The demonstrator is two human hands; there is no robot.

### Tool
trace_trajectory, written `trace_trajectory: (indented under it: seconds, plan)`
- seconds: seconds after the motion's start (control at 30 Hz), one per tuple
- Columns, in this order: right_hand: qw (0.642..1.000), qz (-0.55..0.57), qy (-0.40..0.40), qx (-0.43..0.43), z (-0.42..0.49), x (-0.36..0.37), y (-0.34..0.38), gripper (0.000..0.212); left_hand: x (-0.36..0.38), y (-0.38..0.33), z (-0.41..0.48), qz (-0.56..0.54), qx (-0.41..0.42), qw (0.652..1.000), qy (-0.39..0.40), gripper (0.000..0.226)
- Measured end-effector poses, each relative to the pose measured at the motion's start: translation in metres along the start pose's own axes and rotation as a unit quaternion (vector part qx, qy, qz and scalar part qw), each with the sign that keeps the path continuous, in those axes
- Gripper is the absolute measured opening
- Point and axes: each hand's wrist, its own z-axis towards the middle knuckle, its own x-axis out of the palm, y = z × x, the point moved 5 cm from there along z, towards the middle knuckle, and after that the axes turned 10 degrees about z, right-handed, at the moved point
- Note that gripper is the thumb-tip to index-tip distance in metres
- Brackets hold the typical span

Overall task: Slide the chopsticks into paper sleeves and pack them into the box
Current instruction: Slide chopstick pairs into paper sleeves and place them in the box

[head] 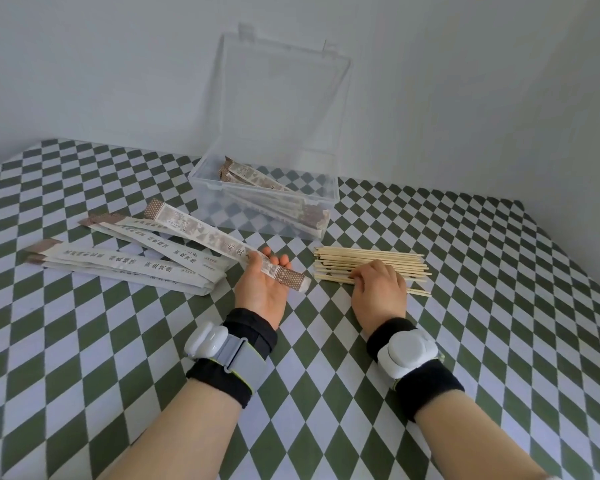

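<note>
My left hand [261, 285] grips one paper sleeve [201, 233] near its lower end; the sleeve slants up to the left above the table. My right hand [379, 289] rests palm down on a pile of bare wooden chopsticks [368, 263], its fingers curled onto the sticks; whether it pinches one I cannot tell. Several empty sleeves [129, 263] lie in a loose heap to the left. A clear plastic box [267, 216] with its lid raised stands at the back centre and holds several sleeved chopsticks [274, 199].
A green-and-white checked cloth [465, 306] covers the table. A white wall runs close behind the box and along the right side. Both wrists wear black bands with white devices.
</note>
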Motion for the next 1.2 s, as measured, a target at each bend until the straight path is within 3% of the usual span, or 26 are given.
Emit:
trace_trajectory:
  seconds: [0.17,0.4,0.57,0.77,0.87,0.97,1.2]
  plan:
    - [0.997,-0.045,0.050,-0.032,0.004,-0.007,0.005,0.026,0.001,0.000,0.003,0.008,-0.001,1.000,0.000,0.028]
    - [0.973,-0.122,0.193,-0.026,0.011,-0.019,0.002,0.019,-0.002,0.000,0.008,-0.005,0.003,1.000,-0.006,0.012]
    - [0.949,-0.121,0.290,0.016,0.014,-0.015,0.009,0.016,-0.002,0.000,0.005,0.017,0.019,1.000,-0.008,0.029]
    - [0.954,-0.119,0.276,0.007,0.010,-0.012,0.010,0.015,0.003,-0.001,0.002,0.032,0.026,0.999,-0.002,0.027]
    - [0.979,-0.029,0.200,-0.013,0.002,-0.018,0.017,0.007,0.003,0.000,0.002,0.030,0.027,0.999,-0.002,0.023]
    - [0.988,0.040,0.139,-0.059,-0.016,-0.021,0.027,0.016,0.000,0.000,0.003,0.024,0.033,0.999,-0.002,0.020]
    - [0.974,0.000,0.160,-0.160,-0.033,-0.009,0.033,0.031,-0.002,-0.002,0.009,-0.002,0.029,1.000,-0.002,0.015]
